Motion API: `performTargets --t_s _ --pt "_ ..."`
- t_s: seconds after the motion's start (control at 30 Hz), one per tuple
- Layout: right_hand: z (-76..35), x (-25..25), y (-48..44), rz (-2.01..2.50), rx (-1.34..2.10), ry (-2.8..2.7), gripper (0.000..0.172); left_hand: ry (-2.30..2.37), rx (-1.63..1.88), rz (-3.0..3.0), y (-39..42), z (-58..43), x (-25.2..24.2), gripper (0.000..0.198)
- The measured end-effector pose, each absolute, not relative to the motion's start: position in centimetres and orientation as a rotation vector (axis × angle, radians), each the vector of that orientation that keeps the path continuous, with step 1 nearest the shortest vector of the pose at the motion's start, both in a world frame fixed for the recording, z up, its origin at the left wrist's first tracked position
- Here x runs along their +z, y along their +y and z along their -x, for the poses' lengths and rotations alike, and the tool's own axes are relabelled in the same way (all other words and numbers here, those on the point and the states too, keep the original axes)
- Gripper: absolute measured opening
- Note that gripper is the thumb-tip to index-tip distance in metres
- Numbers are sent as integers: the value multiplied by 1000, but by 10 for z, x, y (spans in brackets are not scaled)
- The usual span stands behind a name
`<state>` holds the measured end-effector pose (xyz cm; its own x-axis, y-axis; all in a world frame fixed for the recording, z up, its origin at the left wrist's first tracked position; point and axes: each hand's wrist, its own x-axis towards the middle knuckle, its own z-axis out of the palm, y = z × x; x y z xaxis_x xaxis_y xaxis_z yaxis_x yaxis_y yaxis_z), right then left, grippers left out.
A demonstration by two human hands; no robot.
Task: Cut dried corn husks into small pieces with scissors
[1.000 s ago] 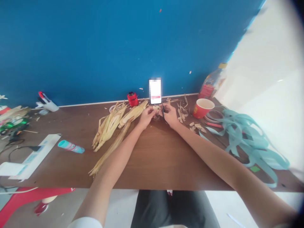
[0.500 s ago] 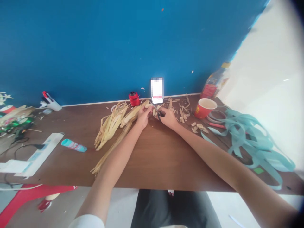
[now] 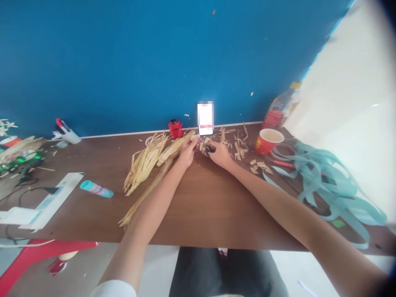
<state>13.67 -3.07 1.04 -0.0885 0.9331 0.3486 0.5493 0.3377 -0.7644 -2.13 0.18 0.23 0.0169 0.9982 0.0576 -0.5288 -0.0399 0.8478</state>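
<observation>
My left hand [image 3: 188, 149] is closed in a pinch on a small pale piece of corn husk [image 3: 194, 137]. Just to its right, my right hand [image 3: 219, 152] grips a pair of dark-handled scissors [image 3: 208, 149], whose blades point toward the husk piece. Whether the blades touch it I cannot tell. Dried corn husks [image 3: 145, 165] lie in a bundle left of my left hand, with more strips running under that forearm. Cut husk scraps [image 3: 239, 149] are scattered behind and to the right of my right hand.
A phone [image 3: 205, 119] leans on the blue wall beside a red spool [image 3: 175, 128]. Rightward stand a red paper cup [image 3: 268, 141], a bottle [image 3: 280, 108] and tangled teal ribbon [image 3: 328, 181]. Leftward lie a blue tube [image 3: 96, 189] and a power strip [image 3: 52, 202].
Both hands stay in nearly the same place. The scissor blades have shifted slightly by the husk piece, and the whole view has moved a little.
</observation>
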Motion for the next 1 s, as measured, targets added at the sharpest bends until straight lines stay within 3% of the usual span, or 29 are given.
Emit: performTargets --t_s 0.4,1.0 --pt "-137 10 -31 1224 576 -1739 22 808 1385 -1027 -5 16 7 32" --pt "-138 8 -30 1301 499 -1838 21 777 1489 -894 -2 18 7 20"
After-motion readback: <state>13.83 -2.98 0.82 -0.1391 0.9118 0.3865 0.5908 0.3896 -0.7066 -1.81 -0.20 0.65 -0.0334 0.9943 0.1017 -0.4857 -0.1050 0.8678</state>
